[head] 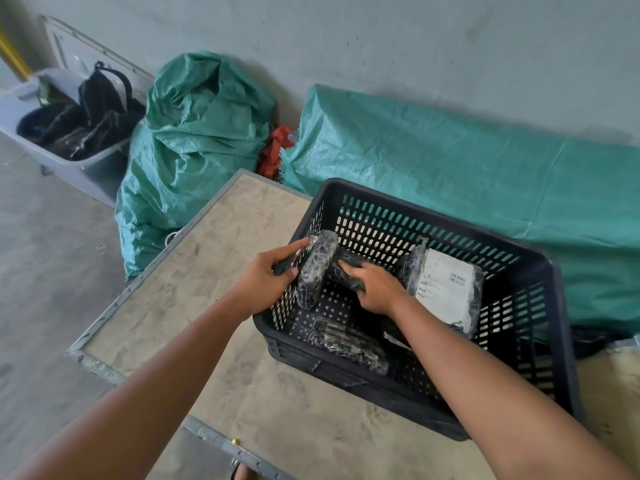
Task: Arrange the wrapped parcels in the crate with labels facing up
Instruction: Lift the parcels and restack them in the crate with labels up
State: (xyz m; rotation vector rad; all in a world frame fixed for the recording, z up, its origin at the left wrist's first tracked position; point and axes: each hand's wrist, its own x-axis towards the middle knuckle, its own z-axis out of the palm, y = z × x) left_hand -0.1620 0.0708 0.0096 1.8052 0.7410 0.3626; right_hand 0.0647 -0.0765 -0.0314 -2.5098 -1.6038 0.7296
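Note:
A black slotted plastic crate (540, 306) stands on a dusty table. Inside at its left wall a dark bubble-wrapped parcel (317, 265) stands on edge; my left hand (268, 280) reaches over the crate's left rim and grips it. My right hand (372, 285) is inside the crate, pressed on a dark rolled parcel (346, 268) beside the first one. At the right a larger wrapped parcel (446, 289) lies with its white label facing up. Another dark wrapped parcel (349, 342) lies on the crate floor near the front, no label showing.
The table (214, 265) has a metal rim; its left and front edges are near. Behind stand a stuffed green woven sack (194, 140), a green tarp-covered heap (467, 174), a red cloth (275, 150), and a grey tub (65, 164) with dark items on the floor.

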